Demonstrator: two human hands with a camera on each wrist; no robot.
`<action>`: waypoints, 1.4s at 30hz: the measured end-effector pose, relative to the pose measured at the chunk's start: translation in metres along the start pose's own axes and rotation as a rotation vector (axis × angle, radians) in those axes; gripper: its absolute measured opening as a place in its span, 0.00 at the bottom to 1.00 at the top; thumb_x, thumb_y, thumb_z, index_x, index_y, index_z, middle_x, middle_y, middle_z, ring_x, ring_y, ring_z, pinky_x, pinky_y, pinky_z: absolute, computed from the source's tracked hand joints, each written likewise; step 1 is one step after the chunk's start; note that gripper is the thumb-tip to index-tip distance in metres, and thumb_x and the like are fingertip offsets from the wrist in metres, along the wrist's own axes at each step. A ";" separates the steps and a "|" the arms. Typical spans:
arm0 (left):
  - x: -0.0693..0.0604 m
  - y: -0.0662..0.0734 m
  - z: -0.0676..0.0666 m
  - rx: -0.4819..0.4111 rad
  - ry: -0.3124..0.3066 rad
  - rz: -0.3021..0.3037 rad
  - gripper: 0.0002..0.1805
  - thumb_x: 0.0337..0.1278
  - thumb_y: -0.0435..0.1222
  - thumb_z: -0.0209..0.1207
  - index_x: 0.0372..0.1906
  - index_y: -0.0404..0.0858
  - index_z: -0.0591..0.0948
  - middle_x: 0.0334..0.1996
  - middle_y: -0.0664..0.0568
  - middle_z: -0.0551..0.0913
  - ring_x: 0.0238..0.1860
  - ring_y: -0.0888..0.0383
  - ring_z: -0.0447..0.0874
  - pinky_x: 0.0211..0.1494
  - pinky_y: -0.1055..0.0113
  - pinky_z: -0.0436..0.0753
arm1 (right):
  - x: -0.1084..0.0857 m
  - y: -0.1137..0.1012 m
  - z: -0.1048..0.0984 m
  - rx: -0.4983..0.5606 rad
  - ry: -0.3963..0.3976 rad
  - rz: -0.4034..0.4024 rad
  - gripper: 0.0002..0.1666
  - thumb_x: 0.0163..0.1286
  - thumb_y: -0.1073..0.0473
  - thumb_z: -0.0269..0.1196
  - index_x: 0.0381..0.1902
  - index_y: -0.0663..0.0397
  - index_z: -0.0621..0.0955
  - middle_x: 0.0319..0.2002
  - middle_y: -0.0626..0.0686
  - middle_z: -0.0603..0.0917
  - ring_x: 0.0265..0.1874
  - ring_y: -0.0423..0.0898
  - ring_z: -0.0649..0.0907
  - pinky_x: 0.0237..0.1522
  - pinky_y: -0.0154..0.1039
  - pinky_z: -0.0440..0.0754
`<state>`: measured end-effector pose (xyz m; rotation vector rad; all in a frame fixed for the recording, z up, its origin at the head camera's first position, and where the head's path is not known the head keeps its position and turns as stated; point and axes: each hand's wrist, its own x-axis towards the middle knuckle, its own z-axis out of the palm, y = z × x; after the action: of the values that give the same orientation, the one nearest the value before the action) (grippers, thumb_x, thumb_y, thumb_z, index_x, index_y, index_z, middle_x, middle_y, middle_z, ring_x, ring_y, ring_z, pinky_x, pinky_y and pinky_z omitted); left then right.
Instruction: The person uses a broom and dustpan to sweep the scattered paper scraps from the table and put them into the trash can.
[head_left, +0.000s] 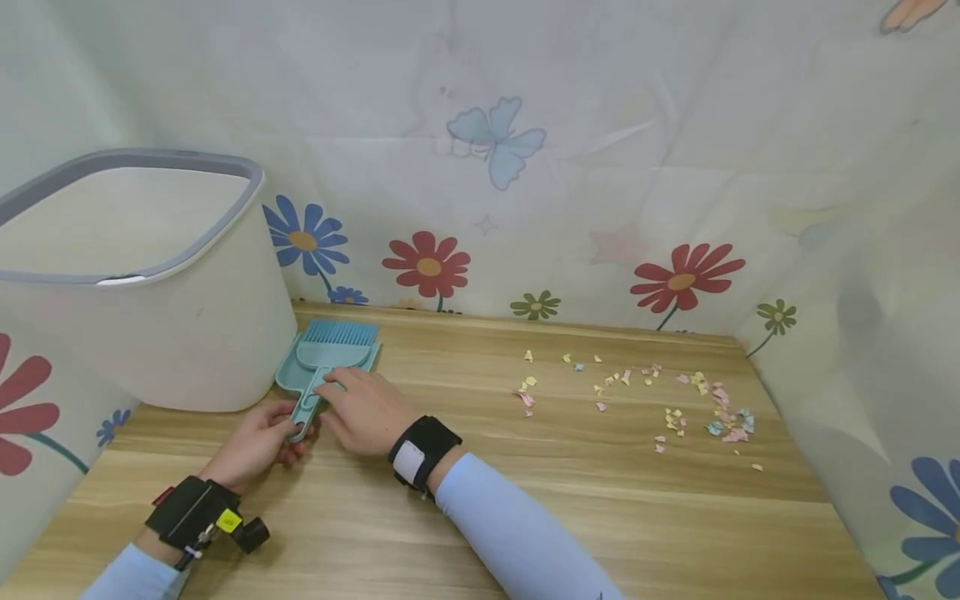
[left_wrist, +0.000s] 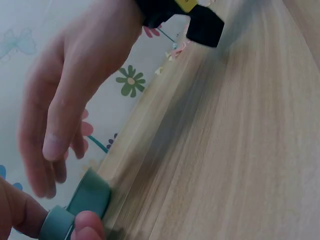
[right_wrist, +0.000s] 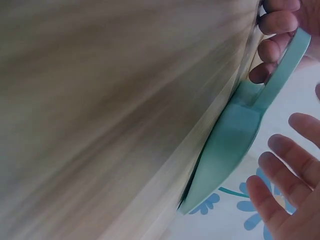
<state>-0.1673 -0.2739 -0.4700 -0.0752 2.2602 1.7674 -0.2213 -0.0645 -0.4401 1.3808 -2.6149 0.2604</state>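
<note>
A teal dustpan [head_left: 288,375] lies on the wooden table beside the bin, with a matching brush [head_left: 333,354] nested on it, bristles toward the wall. The left hand [head_left: 255,442] pinches the end of the handles between thumb and fingers; the left wrist view shows its fingertips round the teal handle [left_wrist: 90,195]. Over the brush handle is the right hand [head_left: 367,410], its fingers loosely extended. In the right wrist view this right hand [right_wrist: 292,185] has spread fingers, apart from the dustpan [right_wrist: 227,142]. Small yellow, pink and blue paper scraps [head_left: 720,400] are scattered at the table's right.
A tall white bin [head_left: 225,333] with a grey rim stands at the left, close against the dustpan. Behind the table [head_left: 480,500] hangs a curtain [head_left: 570,208] printed with flowers and a butterfly, which also runs down both sides.
</note>
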 end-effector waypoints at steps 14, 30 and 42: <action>-0.008 0.003 0.018 -0.012 -0.098 -0.021 0.26 0.74 0.26 0.45 0.71 0.20 0.59 0.45 0.42 0.81 0.31 0.61 0.77 0.32 0.68 0.80 | 0.008 0.015 -0.001 -0.048 -0.124 -0.054 0.28 0.72 0.66 0.63 0.68 0.43 0.79 0.66 0.46 0.79 0.65 0.45 0.78 0.70 0.37 0.73; -0.015 0.006 0.031 0.013 -0.248 -0.008 0.29 0.71 0.28 0.47 0.72 0.20 0.58 0.44 0.42 0.81 0.31 0.59 0.79 0.32 0.67 0.81 | 0.002 0.030 -0.005 -0.025 -0.178 -0.104 0.16 0.72 0.64 0.66 0.51 0.38 0.90 0.44 0.38 0.89 0.39 0.39 0.79 0.46 0.30 0.76; -0.010 0.012 0.038 0.034 -0.279 -0.019 0.28 0.74 0.35 0.57 0.67 0.23 0.62 0.35 0.48 0.83 0.26 0.61 0.77 0.28 0.67 0.79 | 0.001 0.037 -0.008 -0.060 -0.092 -0.149 0.16 0.73 0.63 0.65 0.53 0.40 0.88 0.47 0.38 0.90 0.39 0.39 0.77 0.47 0.30 0.74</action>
<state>-0.1529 -0.2361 -0.4647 0.1470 2.0812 1.6164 -0.2520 -0.0425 -0.4349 1.5932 -2.5515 0.0995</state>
